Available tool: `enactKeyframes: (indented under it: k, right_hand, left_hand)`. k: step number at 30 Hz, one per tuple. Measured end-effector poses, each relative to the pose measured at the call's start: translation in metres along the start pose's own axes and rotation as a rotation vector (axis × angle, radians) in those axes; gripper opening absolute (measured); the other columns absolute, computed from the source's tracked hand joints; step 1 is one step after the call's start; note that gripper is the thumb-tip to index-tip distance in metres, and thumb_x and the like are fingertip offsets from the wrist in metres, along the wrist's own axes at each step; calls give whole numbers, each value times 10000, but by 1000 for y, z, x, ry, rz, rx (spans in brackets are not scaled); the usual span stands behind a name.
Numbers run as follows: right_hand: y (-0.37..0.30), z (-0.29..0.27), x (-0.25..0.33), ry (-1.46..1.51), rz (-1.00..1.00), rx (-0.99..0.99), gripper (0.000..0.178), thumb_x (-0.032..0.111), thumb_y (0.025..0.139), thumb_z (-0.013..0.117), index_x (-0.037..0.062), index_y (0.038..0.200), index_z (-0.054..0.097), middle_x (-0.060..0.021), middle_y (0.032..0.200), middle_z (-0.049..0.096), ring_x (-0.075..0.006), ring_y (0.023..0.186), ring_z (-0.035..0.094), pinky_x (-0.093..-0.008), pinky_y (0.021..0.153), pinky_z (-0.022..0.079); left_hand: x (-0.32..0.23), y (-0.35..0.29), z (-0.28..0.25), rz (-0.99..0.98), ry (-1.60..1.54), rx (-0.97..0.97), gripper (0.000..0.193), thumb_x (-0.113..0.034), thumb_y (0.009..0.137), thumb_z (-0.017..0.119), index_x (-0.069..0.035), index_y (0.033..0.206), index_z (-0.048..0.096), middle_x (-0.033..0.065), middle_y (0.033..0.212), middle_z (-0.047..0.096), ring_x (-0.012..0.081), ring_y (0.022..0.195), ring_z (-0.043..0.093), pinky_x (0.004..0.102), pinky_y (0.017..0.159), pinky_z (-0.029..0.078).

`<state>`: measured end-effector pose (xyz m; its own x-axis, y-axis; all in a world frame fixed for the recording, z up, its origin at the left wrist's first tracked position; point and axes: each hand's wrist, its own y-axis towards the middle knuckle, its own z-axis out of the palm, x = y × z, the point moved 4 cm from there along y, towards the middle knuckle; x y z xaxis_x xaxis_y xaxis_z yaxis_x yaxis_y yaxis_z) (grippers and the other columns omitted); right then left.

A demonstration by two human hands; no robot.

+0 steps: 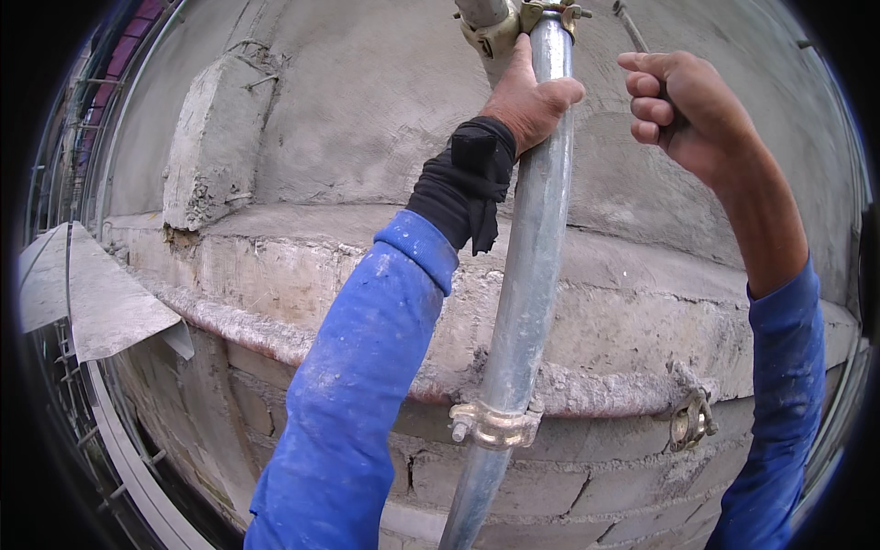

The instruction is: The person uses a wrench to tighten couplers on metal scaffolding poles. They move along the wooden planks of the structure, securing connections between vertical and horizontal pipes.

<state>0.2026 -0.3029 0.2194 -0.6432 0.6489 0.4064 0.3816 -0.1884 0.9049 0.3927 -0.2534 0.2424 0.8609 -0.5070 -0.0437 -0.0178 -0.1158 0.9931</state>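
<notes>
My left hand [532,99] grips an upright galvanized scaffold pipe [536,229] just below a coupler at its top, the thumb laid across the pipe. A black cloth wraps that wrist. The upper coupler [548,13] joins the pipe to another tube [490,41] behind it. My right hand [692,105] is raised to the right of the pipe, its fingers curled closed. A thin metal rod-like tool [631,27] sticks up from this fist; its full shape is hidden. Lower down, a brass-coloured coupler [495,426] clamps around the upright pipe.
Behind the pipe stands a grey plastered wall [367,119] with a concrete stub [215,137]. A mortar-crusted horizontal pipe [605,390] crosses above blockwork [541,481], with another coupler [692,417] at its right. Bent sheet metal [115,293] and scaffold rails are on the left.
</notes>
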Motion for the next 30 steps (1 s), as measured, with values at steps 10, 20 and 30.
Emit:
enactKeyframes:
  k: [10, 20, 30]
  right_hand:
    - [75, -15, -111, -562, -296, -274, 439, -4, 836, 502, -12, 1271, 446, -222, 946, 628, -339, 855, 652, -460, 798, 492]
    - [115, 14, -139, -553, -619, -367, 384, 15, 876, 495, 59, 1250, 418, -245, 818, 654, -435, 824, 659, -528, 780, 473]
    - [155, 7, -149, -660, -756, -318, 451, 148, 907, 614, 111, 1249, 323, -261, 884, 672, -473, 865, 660, -549, 738, 485]
  left_hand:
    - [2, 3, 11, -6, -73, 5, 866, -301, 758, 679, 19, 1456, 278, 219, 1155, 520, 265, 1002, 582, 403, 808, 532]
    - [2, 3, 4, 58, -13, 19, 854, -280, 759, 655, 26, 1460, 275, 214, 1160, 524, 276, 1008, 577, 398, 837, 519]
    - [-5, -6, 10, -23, -118, -1, 1026, -286, 734, 662, 53, 1533, 115, 290, 1338, 451, 364, 1192, 526, 421, 973, 473]
